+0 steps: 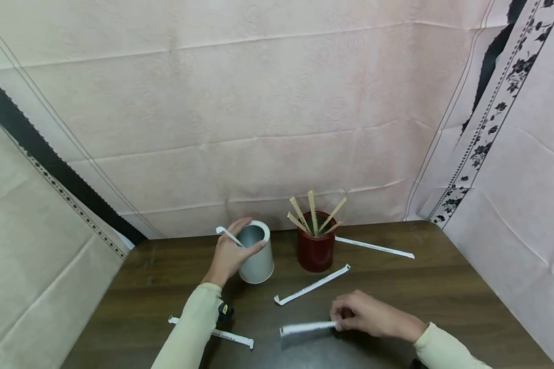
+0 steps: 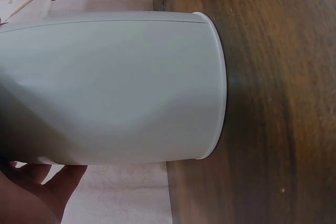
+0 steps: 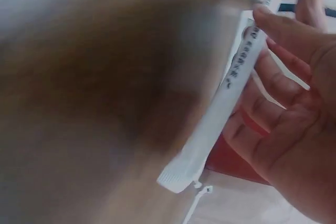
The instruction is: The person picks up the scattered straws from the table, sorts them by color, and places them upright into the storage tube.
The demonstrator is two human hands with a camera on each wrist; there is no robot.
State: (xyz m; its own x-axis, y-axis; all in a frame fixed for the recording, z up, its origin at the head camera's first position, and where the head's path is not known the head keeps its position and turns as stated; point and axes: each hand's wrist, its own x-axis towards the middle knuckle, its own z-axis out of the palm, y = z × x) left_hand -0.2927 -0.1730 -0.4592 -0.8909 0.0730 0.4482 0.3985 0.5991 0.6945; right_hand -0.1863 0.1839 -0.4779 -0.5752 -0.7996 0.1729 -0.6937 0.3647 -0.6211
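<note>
Grasped grey cup (image 1: pixel 256 267) in fingers of left hand (image 1: pixel 225 260), with desk (image 1: pixel 443 287) edge just beyond them; pinched white packet (image 1: pixel 307 328) by one end in fingers of right hand (image 1: pixel 369 313). Seemed at picking-up stage; likely called next for lifting cupward, over loose packet (image 1: pixel 313 286) beyond right fingers. Had open room rightward of those fingers

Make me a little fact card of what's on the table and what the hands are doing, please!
Left hand: holds the grey cup
Right hand: pinches a white packet
Slanting packet: at the left hand; cannot tell whether hand or cup supports it
Red cup: right of the grey cup, with five pale sticks poking out
Packets lying on the table: three; left packet, middle packet, far packet
</note>
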